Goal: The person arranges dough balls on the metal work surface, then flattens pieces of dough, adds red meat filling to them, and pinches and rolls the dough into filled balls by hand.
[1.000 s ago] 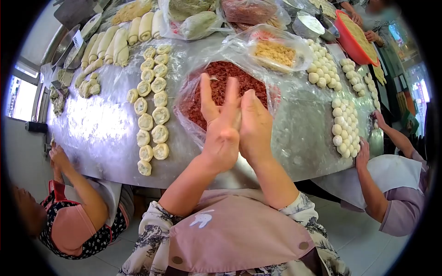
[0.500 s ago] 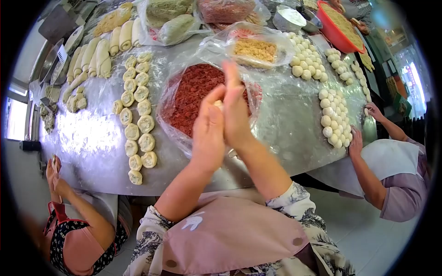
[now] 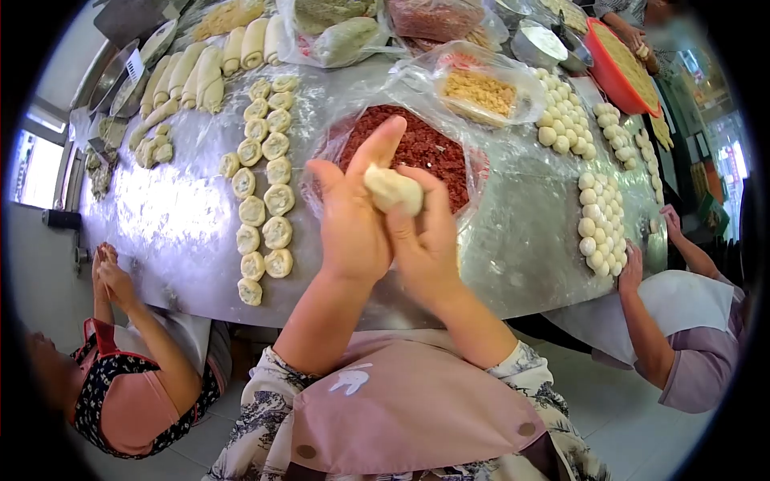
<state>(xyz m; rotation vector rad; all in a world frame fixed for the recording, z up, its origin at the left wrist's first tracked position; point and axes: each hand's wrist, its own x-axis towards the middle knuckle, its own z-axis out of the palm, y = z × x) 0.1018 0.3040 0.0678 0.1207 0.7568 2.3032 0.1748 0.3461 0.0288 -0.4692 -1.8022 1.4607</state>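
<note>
One pale dough piece [image 3: 393, 190], soft-looking and rounded, in front of the wearer, above the near edge of the dark red filling [image 3: 437, 156]. Left hand [image 3: 350, 232]: spread, thumb out to the side, against the near side of the dough. Right hand [image 3: 425, 244]: fingers curled around the dough, pinching it, thumb on the near face. Beneath: filling in an open clear plastic bag [image 3: 475, 191], on a metal table [image 3: 517, 248] dusted with flour. Left of the bag: two uneven columns of round dough pieces [image 3: 277, 199] with mottled tops; farther off, long dough rolls [image 3: 188, 74], side by side. Beyond the bag: one plastic-lined tub of yellow crumbs [image 3: 481, 92]. To the right: clusters of smooth white balls [image 3: 601, 220]; behind, one bowl of white powder [image 3: 544, 42] and one red basin [image 3: 619, 68]. At either side of the table: co-workers' hands [image 3: 632, 268], well apart from the wearer's own.
</note>
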